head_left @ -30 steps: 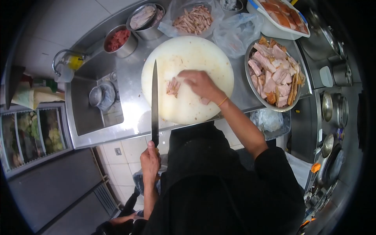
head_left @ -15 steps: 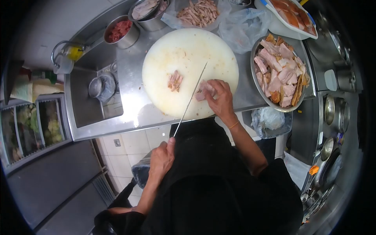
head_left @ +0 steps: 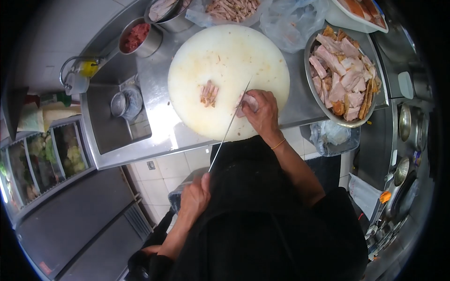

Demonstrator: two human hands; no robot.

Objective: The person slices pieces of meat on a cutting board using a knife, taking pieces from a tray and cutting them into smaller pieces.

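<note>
The steel counter (head_left: 159, 93) spans the space before me, its sink (head_left: 95, 126) off to the left. On it rests the round white board (head_left: 201, 51), and right of that, just beside it, the bowl (head_left: 348, 124) heaped with meat chunks. My knife (head_left: 229, 125) slants over the board's near edge, blade tip pointing away from me. My left hand (head_left: 196, 196) is clamped round its handle; my right hand (head_left: 265, 112) is closed on a piece of meat (head_left: 251, 101), thumb and fingers pinching it against the board. The blade runs alongside that piece; whether it bites in, I cannot tell. Left of it lie cut strips (head_left: 209, 93), gathered in a small pile.
</note>
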